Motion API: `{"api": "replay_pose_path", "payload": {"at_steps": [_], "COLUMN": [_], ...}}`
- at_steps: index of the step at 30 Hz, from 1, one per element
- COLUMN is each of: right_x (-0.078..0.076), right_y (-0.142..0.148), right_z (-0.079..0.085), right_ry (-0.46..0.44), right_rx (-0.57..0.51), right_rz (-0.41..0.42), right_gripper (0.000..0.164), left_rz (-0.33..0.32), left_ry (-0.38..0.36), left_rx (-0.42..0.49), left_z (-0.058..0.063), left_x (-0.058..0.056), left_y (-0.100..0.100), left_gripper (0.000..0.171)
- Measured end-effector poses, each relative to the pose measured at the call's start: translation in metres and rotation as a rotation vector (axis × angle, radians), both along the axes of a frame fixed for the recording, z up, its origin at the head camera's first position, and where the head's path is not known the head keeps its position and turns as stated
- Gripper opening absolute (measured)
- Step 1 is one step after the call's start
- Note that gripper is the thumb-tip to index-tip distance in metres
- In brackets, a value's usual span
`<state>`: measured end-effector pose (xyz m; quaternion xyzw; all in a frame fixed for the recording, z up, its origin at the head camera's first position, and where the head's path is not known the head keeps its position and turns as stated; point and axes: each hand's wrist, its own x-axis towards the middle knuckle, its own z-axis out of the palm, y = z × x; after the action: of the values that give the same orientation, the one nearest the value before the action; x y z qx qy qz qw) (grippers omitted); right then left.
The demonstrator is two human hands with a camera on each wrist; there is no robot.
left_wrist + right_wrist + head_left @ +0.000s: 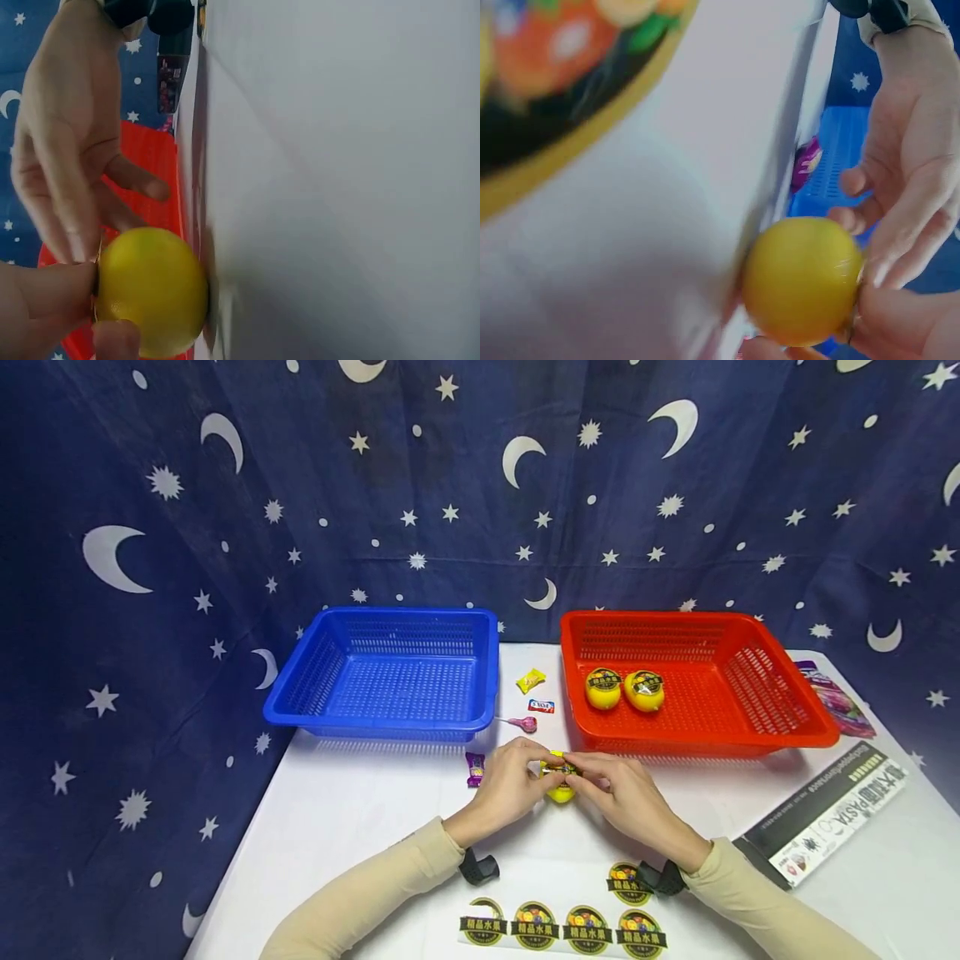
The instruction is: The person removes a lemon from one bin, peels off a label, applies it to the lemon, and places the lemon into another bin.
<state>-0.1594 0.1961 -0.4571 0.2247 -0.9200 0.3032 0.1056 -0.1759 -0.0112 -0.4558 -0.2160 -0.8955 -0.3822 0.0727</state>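
A yellow lemon (561,793) sits on the white table between both hands, a round black-and-gold sticker on its upper side. My left hand (512,783) holds it from the left, thumb and fingertips bent at the sticker's edge. From the other side my right hand (628,795) meets it, with thumb and forefinger on the sticker and the lemon's top. In the left wrist view the lemon (154,292) shows bare yellow skin beside the fingertips. The right wrist view has the lemon (802,281) close against the table, with fingertips at its label side.
Two stickered lemons (624,691) lie in a red basket (712,745); a blue basket (382,724) stands left. Between them are a yellow-wrapped candy (531,680), a small blue-red packet (541,706) and a lollipop (528,724). A purple candy (475,770), sticker sheet (562,929) and pasta box (825,814) lie nearer.
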Motion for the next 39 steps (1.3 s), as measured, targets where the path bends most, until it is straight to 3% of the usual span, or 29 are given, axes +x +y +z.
{"api": "replay_pose_path", "payload": {"at_steps": [7,14,18,24,29,34,39], "right_x": [-0.008,-0.009,-0.01,-0.012,-0.011,0.004,0.021], "right_y": [0.002,0.0,0.0,-0.003,-0.003,0.013,0.046], "right_z": [-0.003,-0.003,-0.003,-0.005,-0.003,0.012,0.051], "right_ry": [-0.012,-0.016,-0.066,-0.184,-0.207,-0.257,-0.344], "right_rx": [-0.042,-0.057,-0.055,0.0,0.003,-0.026,-0.158], "right_rz": [0.016,0.021,0.004,0.002,0.004,0.028,0.091], "right_gripper": [0.032,0.034,0.042,0.071,0.069,0.068,0.068], "left_rz": [-0.003,-0.006,-0.013,-0.021,-0.045,-0.052,-0.026], "left_ry": [-0.04,-0.002,0.031,0.054,0.027,0.081,0.166], "left_rx": [0.043,0.001,-0.031,-0.081,-0.079,0.005,0.102], "left_z": [-0.002,0.0,0.003,0.005,0.012,0.019,0.028], "left_x": [-0.005,-0.006,-0.006,-0.006,-0.004,-0.006,-0.012], "left_y": [-0.006,-0.007,-0.005,-0.004,-0.005,-0.003,0.005], "left_gripper": [0.025,0.024,0.024,0.024,0.025,0.029,0.036]}}
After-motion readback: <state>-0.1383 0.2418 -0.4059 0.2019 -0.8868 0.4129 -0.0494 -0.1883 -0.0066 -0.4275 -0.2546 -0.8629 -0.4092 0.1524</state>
